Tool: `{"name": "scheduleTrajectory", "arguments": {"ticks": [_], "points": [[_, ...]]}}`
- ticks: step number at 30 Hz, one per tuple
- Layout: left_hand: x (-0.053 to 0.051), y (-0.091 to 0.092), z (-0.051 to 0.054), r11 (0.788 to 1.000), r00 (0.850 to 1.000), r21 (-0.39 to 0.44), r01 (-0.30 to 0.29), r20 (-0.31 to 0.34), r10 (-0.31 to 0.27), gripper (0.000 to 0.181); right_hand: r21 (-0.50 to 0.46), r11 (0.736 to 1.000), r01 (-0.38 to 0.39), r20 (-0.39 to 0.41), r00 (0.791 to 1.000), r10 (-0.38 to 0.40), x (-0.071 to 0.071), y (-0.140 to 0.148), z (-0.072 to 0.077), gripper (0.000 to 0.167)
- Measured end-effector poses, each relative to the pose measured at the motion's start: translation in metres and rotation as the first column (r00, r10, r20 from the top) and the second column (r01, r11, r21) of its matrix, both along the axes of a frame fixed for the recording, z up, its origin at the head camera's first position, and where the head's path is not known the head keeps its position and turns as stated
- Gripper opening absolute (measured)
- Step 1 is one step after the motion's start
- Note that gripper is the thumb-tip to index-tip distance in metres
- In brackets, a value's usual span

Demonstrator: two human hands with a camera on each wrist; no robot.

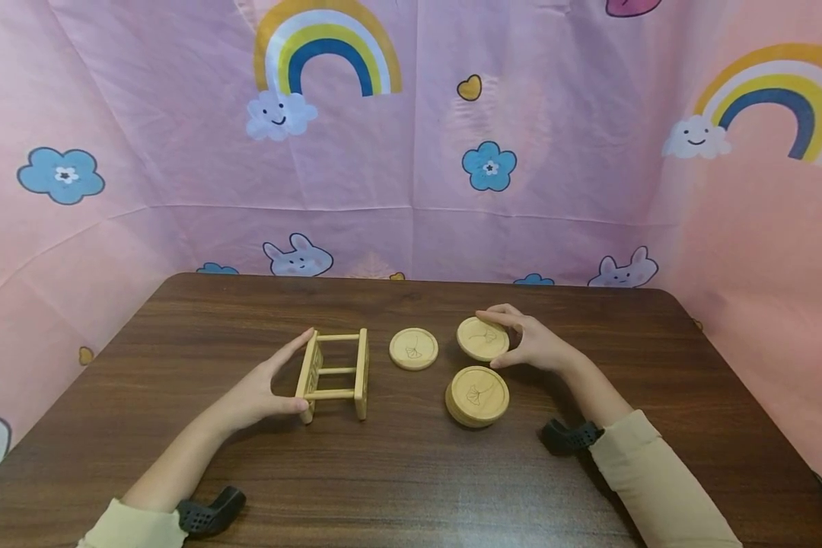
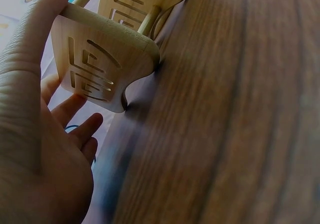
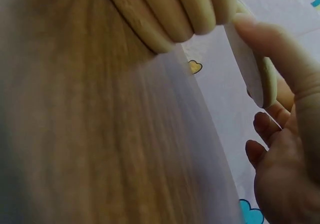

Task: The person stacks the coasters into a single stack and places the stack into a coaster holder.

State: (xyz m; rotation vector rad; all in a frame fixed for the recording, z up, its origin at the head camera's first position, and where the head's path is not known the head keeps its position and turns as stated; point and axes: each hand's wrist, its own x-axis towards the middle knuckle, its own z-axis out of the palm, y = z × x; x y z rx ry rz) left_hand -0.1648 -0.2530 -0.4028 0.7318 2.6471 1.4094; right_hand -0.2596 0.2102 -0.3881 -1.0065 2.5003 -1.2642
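A small pale wooden rack (image 1: 361, 373) with two side panels joined by rods stands left of centre. My left hand (image 1: 253, 396) grips its left panel, thumb at the near end and a finger at the far end; the left wrist view shows cut-out lines on that panel (image 2: 90, 63). Between thumb and fingers, my right hand (image 1: 541, 346) holds a round wooden disc (image 1: 482, 339) by its edge. In the right wrist view this disc (image 3: 252, 68) is off the table, beside a stack of several discs (image 3: 180, 8).
One flat disc (image 1: 414, 349) with an engraved leaf lies between the rack and the held disc. Nearer to me is the disc stack (image 1: 477, 397). Behind the dark wooden table (image 1: 397, 472) hangs a pink and purple patterned cloth (image 1: 411, 167).
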Motion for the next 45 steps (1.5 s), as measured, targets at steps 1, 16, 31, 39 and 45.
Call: {"name": "scheduleTrajectory", "arguments": {"ticks": [1, 16, 31, 39, 45], "points": [[0.0, 0.0, 0.0, 1.0, 1.0, -0.002, -0.001, 0.0, 0.001, 0.102, -0.005, 1.0, -0.004, 0.003, 1.0, 0.004, 0.001, 0.001, 0.0, 0.084], [0.002, -0.001, 0.001, 1.0, 1.0, 0.01, 0.004, -0.006, -0.004, 0.101, -0.027, 0.995, -0.092, -0.026, 0.995, 0.092, 0.025, 0.004, 0.007, 0.083], [0.001, 0.0, 0.001, 1.0, 1.0, 0.01, 0.009, -0.004, -0.009, 0.1, -0.068, 0.986, -0.153, -0.021, 0.988, 0.152, 0.047, 0.003, 0.005, 0.083], [0.001, 0.001, 0.001, 1.0, 1.0, 0.016, 0.011, -0.007, -0.011, 0.1, -0.059, 0.985, -0.163, -0.047, 0.986, 0.16, 0.069, -0.005, 0.022, 0.079], [0.001, 0.001, 0.001, 1.0, 1.0, 0.021, 0.014, -0.005, -0.014, 0.1, -0.033, 0.99, -0.14, -0.018, 0.99, 0.139, 0.073, -0.006, 0.02, 0.081]]}}
